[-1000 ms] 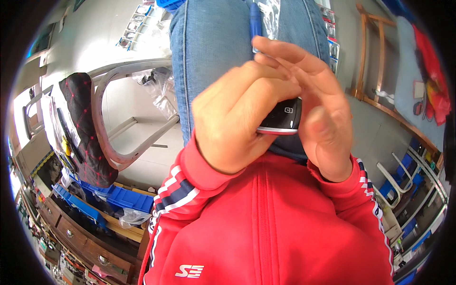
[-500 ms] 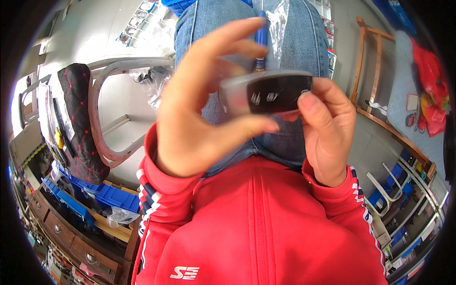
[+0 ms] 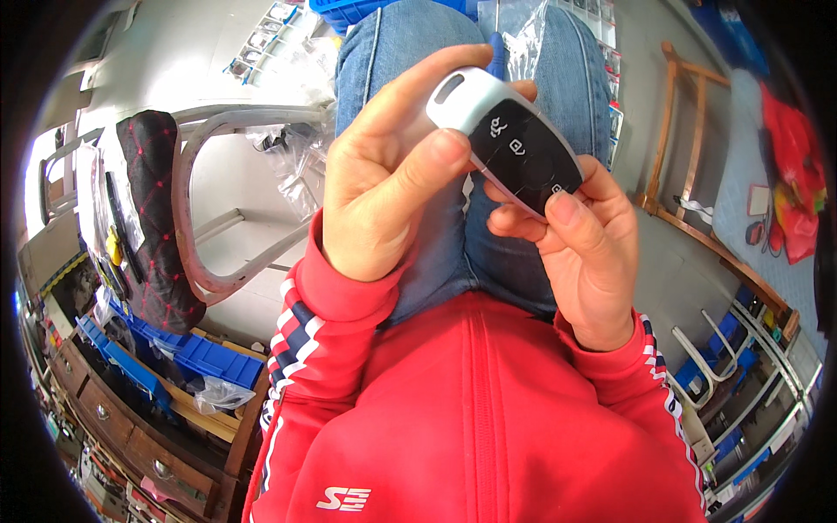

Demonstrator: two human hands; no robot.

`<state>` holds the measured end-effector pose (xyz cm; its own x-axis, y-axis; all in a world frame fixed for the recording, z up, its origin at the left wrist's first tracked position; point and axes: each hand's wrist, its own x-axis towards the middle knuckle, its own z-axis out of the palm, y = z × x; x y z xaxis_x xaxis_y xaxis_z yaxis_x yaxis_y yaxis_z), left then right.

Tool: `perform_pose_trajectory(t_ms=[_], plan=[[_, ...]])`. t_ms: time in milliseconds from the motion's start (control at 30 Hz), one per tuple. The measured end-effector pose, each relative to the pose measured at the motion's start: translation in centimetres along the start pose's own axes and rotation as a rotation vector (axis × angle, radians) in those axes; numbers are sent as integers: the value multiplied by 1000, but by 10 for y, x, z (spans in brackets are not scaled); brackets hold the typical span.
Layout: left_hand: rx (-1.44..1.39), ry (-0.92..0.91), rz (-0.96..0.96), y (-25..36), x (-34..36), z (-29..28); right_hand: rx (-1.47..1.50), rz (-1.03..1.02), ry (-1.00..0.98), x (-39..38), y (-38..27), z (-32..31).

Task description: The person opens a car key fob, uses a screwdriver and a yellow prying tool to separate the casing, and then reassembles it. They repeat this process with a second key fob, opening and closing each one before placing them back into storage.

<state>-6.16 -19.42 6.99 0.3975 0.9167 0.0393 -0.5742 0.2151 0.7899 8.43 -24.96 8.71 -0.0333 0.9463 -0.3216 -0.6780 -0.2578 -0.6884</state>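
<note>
Room: pale grey floor, upper left of the frame; cluttered all round. Item, centre: one key fob, white-ended with a black button face, tilted, held above the lap. I see the left hand pinching its white end, thumb in front; the right hand grips the lower-right end between thumb and fingers. Beneath: blue jeans. Top centre: a blue handle, mostly covered by hand and fob, beside a clear bag, cut by the edge. Left: black quilted cloth by a pale chair frame. Lower left: wooden drawers. Far right: red bundle, contents unreadable to me. The fob's back and several fingertips are hidden; the rim clutter is too small to identify.
</note>
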Motion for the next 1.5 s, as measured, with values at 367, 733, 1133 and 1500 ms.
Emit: perform_pose_trajectory(t_ms=[367,733,1133,1500], plan=[[900,168,356,4,-7,-9,-85,-94,-46,4,-12,-35],[1716,151,522,-14,37,-2,-968,-410,-6,24,-32,-26],[1789,149,522,-14,38,-2,-1183,-397,-50,48,-39,1],[1592,227,569,-23,57,14,-583,-522,184,31,-84,-39]])
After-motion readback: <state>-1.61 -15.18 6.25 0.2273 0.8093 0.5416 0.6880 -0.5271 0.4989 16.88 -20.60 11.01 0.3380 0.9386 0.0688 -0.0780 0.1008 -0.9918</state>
